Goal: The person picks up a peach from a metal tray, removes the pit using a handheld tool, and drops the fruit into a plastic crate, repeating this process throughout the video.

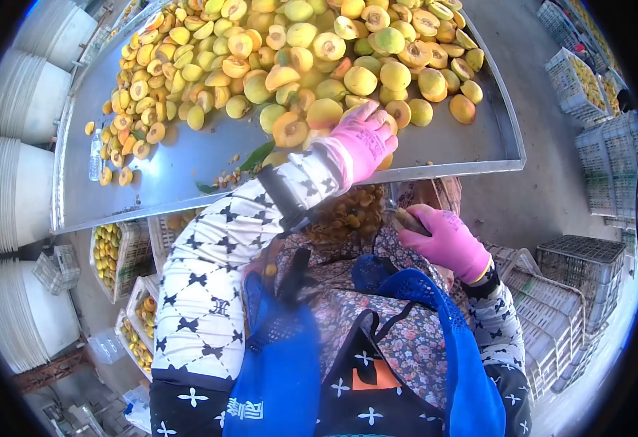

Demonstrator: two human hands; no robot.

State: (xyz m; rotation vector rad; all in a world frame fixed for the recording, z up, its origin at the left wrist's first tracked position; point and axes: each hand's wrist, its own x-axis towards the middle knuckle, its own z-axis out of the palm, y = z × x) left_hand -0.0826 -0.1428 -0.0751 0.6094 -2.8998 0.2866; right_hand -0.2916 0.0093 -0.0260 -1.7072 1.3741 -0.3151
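My left hand (pixel 364 144), in a pink glove, reaches over the near edge of the metal table (pixel 450 146). Its fingers curl over a yellow peach (pixel 390 124) at the front of the heap, partly hidden by the glove. Around it lie many whole and halved peaches (pixel 324 113), several with the stone showing. Below the table edge, my right hand (pixel 446 242), also pink-gloved, is closed round the wooden handle (pixel 411 221) of a small metal-ended tool. The tool's working end is hard to make out. Cut fruit pieces (pixel 352 216) fill the space beneath the table edge, near my lap.
A clear plastic bottle (pixel 95 155) stands at the table's left, and green leaves (pixel 258 156) lie near its front. Crates of fruit (pixel 115 251) sit below left; stacked crates (pixel 545 320) rise at right. White stacked containers (pixel 24 197) line the far left.
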